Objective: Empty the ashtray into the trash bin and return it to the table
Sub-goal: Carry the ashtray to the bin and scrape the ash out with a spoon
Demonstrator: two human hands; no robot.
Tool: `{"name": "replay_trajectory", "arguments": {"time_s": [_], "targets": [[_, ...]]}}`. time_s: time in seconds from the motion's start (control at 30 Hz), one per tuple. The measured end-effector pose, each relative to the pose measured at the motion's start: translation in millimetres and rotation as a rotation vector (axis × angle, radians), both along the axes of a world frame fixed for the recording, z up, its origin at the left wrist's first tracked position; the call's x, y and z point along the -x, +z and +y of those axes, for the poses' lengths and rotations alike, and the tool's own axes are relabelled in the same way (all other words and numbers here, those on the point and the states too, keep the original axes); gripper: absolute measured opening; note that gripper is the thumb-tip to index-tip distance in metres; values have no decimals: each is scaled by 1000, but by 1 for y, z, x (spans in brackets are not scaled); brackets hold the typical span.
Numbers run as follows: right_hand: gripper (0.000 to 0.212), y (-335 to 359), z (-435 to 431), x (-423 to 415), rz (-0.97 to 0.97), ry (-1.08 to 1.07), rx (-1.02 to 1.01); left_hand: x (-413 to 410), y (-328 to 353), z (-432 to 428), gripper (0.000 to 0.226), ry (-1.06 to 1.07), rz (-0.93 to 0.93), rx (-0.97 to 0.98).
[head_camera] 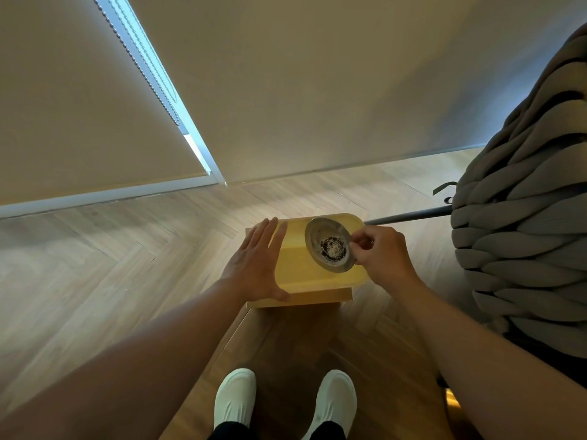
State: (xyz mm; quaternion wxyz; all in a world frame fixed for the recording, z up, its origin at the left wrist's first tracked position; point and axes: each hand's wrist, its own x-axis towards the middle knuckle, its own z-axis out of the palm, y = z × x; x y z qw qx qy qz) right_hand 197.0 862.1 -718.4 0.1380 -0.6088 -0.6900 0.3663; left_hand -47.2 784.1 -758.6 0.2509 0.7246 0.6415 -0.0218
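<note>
At the far left of the frame hangs a beige roller blind [79,106], and just right of it a bead chain [139,58] runs down a bright strip of window toward the white frame at the floor line. The herringbone wood floor [111,249] spreads across the middle of the picture.

My left arm comes in from the lower left. My left hand [259,263] is released, fingers straight and together, palm down, lying flat against the left part of the yellow trash bin [295,265], with my thumb near the bin's front edge. The bin stands on the floor at the centre of the frame, and I cannot tell whether its top is a closed lid or an open mouth.

Over the right half of the bin is the ashtray [329,244], a round shiny metal dish, tipped so its hollow faces the camera. A dark clump of ash with pale specks sits in its middle. My right hand [382,254] is grasping the ashtray by its right rim, thumb and fingertips pinched on the edge, the other fingers curled in.

Below, at the bottom centre, are my two white shoes [284,398] on the floor.

At the right edge of the frame bulges a thick grey chunky-knit throw [524,217], with a dark slim bar [409,216] reaching out from under it toward the bin.
</note>
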Motion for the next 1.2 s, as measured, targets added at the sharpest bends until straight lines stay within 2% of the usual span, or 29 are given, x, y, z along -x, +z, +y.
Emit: {"name": "replay_trajectory", "arguments": {"time_s": [0.43, 0.6, 0.77, 0.87, 1.2], "targets": [[17, -8, -27, 6, -60, 187, -182, 1, -3, -1, 145, 13, 31, -10], [11, -7, -35, 9, -83, 312, -348, 1, -4, -2, 146, 24, 27, -20], [17, -11, -44, 6, -201, 467, -476, 0, -3, -3, 146, 27, 15, -20], [25, -13, -48, 4, -244, 508, -509, 1, -4, -3, 147, 32, 17, -18], [26, -13, -53, 4, -297, 626, -598, 1, -4, -3, 146, 39, -1, -21]]}}
